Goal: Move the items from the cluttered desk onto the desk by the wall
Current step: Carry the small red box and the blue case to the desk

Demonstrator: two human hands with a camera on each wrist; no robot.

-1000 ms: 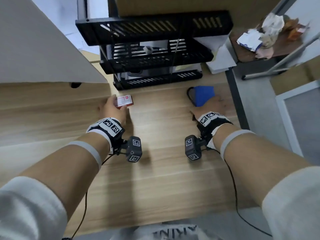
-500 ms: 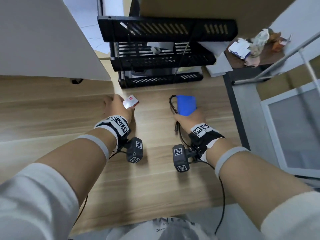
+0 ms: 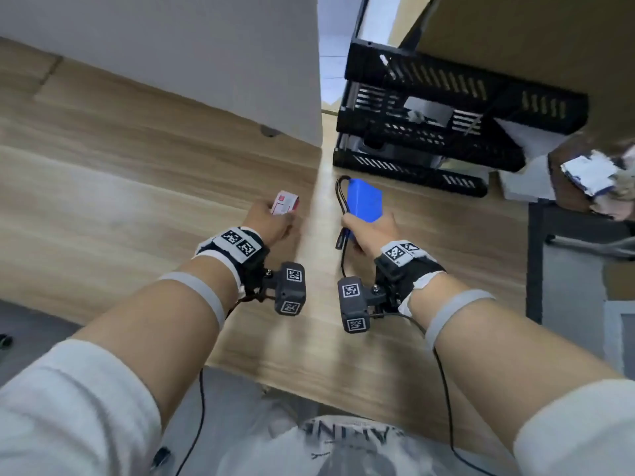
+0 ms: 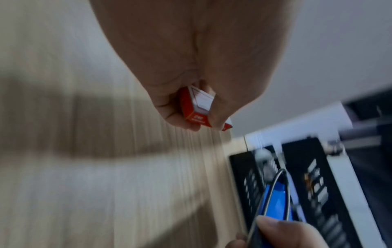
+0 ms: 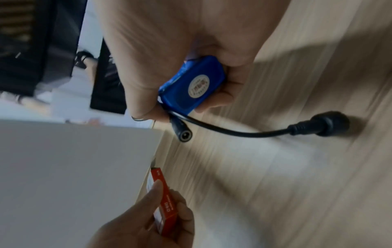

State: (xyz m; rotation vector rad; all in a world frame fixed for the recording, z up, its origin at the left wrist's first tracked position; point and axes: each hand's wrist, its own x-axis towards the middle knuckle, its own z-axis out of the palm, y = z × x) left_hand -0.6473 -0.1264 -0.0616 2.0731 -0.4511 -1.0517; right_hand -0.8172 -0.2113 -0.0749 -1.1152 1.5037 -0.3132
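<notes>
Wood-grain desk (image 3: 144,207) — grey partition (image 3: 178,56), black trays (image 3: 446,108).

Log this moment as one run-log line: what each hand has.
left hand: holds red-and-white box | right hand: grips blue pack with black cable | both above wooden desk

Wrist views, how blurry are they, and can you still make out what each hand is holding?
Left wrist view: desk grain smeared by motion blur, yet the red box in the left hand reads clearly. Right wrist view: streaked background, but the blue pack in the right hand stays fairly sharp.
</notes>
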